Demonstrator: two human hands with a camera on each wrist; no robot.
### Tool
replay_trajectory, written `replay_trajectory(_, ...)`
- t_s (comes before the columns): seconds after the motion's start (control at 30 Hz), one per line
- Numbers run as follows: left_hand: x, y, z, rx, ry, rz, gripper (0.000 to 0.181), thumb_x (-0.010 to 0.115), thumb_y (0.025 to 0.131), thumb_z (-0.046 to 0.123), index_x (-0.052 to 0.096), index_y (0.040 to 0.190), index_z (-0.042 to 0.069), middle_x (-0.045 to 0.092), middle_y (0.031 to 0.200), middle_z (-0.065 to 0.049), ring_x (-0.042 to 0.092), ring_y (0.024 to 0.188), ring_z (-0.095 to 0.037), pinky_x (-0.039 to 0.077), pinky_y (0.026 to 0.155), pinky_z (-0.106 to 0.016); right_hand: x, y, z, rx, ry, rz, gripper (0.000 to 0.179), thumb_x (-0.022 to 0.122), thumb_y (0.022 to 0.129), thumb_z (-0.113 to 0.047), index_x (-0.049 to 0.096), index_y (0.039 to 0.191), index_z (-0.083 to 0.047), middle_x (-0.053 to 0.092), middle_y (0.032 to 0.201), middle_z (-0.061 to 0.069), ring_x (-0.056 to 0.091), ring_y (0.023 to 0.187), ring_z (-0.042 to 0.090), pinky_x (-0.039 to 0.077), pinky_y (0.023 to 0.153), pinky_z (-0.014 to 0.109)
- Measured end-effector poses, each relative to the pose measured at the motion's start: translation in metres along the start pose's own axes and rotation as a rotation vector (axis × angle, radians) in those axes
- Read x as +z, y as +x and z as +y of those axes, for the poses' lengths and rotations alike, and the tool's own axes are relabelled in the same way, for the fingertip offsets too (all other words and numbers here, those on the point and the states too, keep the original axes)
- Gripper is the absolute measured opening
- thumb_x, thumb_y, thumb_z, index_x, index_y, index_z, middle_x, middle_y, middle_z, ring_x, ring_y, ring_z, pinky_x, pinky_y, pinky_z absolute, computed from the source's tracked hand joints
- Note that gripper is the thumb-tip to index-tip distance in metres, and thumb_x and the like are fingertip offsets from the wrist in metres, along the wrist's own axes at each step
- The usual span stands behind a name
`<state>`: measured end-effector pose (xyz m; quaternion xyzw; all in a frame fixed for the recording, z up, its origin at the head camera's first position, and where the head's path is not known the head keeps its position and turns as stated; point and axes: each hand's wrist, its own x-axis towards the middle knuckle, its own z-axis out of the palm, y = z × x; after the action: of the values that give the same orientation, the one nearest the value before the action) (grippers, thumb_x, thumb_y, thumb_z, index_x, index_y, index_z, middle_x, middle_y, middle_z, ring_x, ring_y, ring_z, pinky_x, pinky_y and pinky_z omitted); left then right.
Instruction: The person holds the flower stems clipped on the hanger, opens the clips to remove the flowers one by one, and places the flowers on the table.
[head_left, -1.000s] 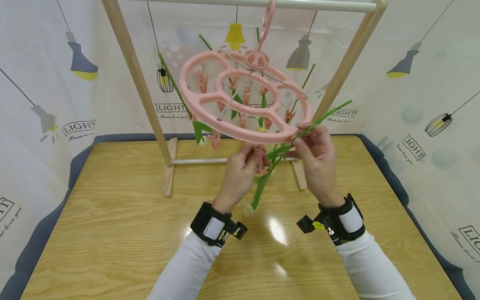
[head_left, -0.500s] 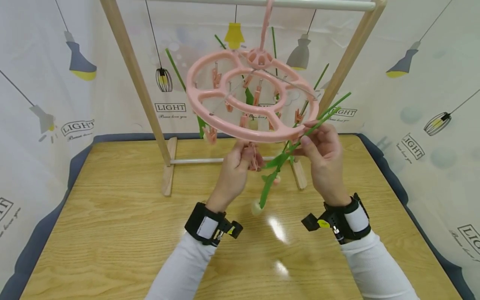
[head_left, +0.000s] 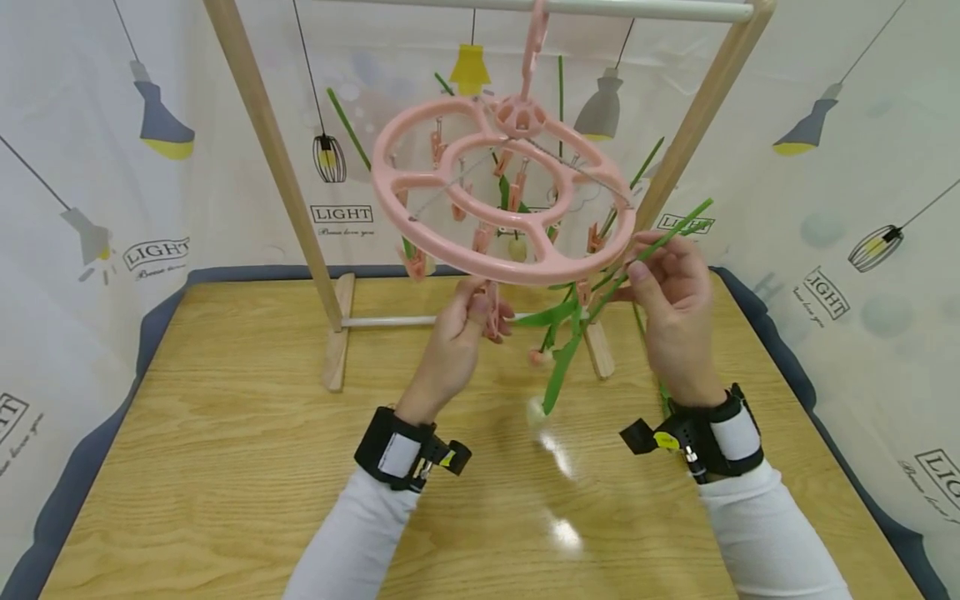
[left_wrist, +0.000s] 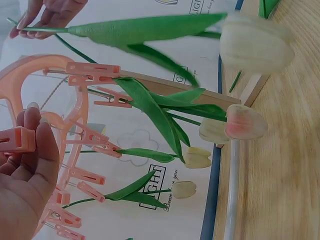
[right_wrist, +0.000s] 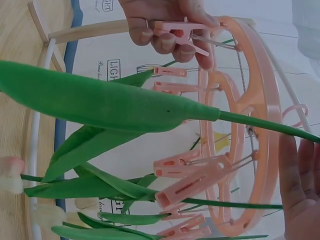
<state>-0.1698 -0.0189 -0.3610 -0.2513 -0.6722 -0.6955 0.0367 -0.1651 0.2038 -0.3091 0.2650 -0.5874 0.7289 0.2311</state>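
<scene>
a: head view, what to note first?

b: pink hanger (head_left: pixel 517 271), hung from a white bar (head_left: pixel 652 9) above a wooden table (head_left: pixel 247 467). below its front rim, left hand (head_left: pixel 450 333), thumb and fingers closed round a pink clip (head_left: pixel 492 312). at the rim's right side, right hand (head_left: pixel 678 312), thumb and fingertips pinching the stem of a white tulip (head_left: pixel 564 367). bloom downward, slightly blurred, apart from the held clip.

a: anything else there?

b: a loose stem (head_left: pixel 664 398), part-hidden by the right wrist, apparently lying on the table.

a: next, left wrist view?

b: clipped tulips (left_wrist: pixel 197 157), at least three, blooms toward the table, one tinged pink. note some bare-looking clips (left_wrist: pixel 65 218) near the lower left. white tulip at the top, bloom now plain to see, no clip visible on its stem.

a: and right wrist view?

b: left hand's curled fingers, gripping the pink clip; whether squeezed apart at the tip, cannot tell. stem of the white tulip passing across the right hand's fingertips, just beside the rim; broad leaf hiding much behind.

a: how far along, then?

b: by judgement, partway. done: several tulips fastened. left: white tulip, not yet in a clip; held clip, seemingly without a flower; perhaps the loose stem too.
</scene>
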Motion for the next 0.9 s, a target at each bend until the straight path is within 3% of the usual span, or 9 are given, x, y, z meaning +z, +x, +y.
replay_trajectory(0.27,-0.007,-0.001,-0.001,-0.019,0.023,0.003,0.037,0.025,0.107,0.015,0.038,0.139,0.001,0.057,0.100,-0.029,0.060,0.082,-0.033,0.052,0.068,-0.027,-0.007,0.002,-0.004,0.000,-0.021,0.010,0.025,0.048,0.095,0.010,0.056,0.119,0.006,0.061,0.093,0.007,0.060,0.080,0.017,0.060,0.065,0.022)
replay_trajectory(0.4,-0.009,-0.002,-0.001,-0.026,0.016,0.007,0.036,0.025,0.107,0.015,0.039,0.138,0.001,0.057,0.100,-0.029,0.059,0.081,-0.028,0.055,0.070,-0.037,-0.011,0.005,-0.006,-0.010,-0.030,0.018,0.026,0.048,0.095,0.011,0.057,0.119,0.006,0.062,0.093,0.007,0.060,0.080,0.018,0.059,0.064,0.021)
replay_trajectory(0.63,-0.012,-0.002,-0.001,-0.016,0.023,0.018,0.037,0.025,0.107,0.014,0.039,0.137,-0.001,0.057,0.100,-0.030,0.059,0.080,-0.030,0.051,0.066,-0.025,-0.023,0.010,-0.010,-0.009,-0.037,0.036,0.028,0.048,0.095,0.010,0.056,0.121,0.005,0.061,0.092,0.010,0.061,0.078,0.019,0.058,0.063,0.021)
replay_trajectory(0.9,-0.014,-0.003,0.001,-0.005,0.018,0.020,0.036,0.025,0.107,0.011,0.040,0.138,-0.002,0.057,0.099,-0.029,0.059,0.079,-0.028,0.051,0.066,-0.027,-0.036,0.018,-0.016,-0.028,-0.030,0.064,0.028,0.047,0.094,0.012,0.056,0.121,0.006,0.060,0.089,0.011,0.058,0.075,0.021,0.057,0.061,0.021)
